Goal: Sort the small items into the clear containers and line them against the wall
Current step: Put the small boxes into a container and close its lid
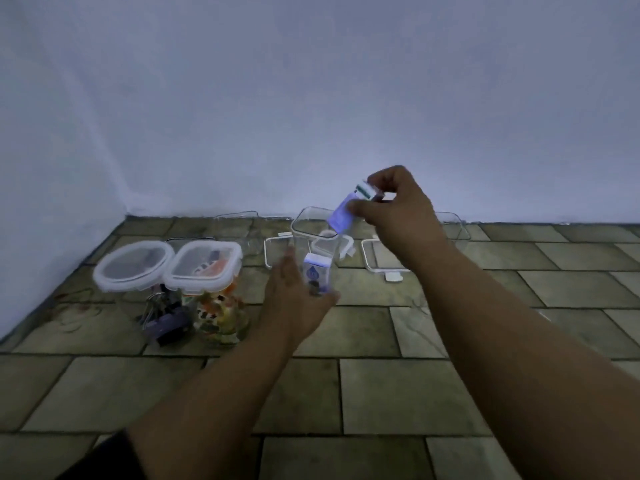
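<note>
My left hand (294,296) grips a tall clear container (303,225) from its left side and holds it off the floor, open at the top. Inside it stands a small white and blue box (316,271). Just above the container's rim my right hand (398,206) pinches another small white box (346,211) with a green end, tilted downward over the opening. To the left stand two lidded clear containers: one (133,263) holds dark binder clips, the other (204,263) holds colourful small items.
Loose white-rimmed lids (381,266) (273,252) lie on the tiled floor near the wall. Other empty clear containers (237,220) (453,225) sit against the white wall behind my hands. The wall corner is at the far left.
</note>
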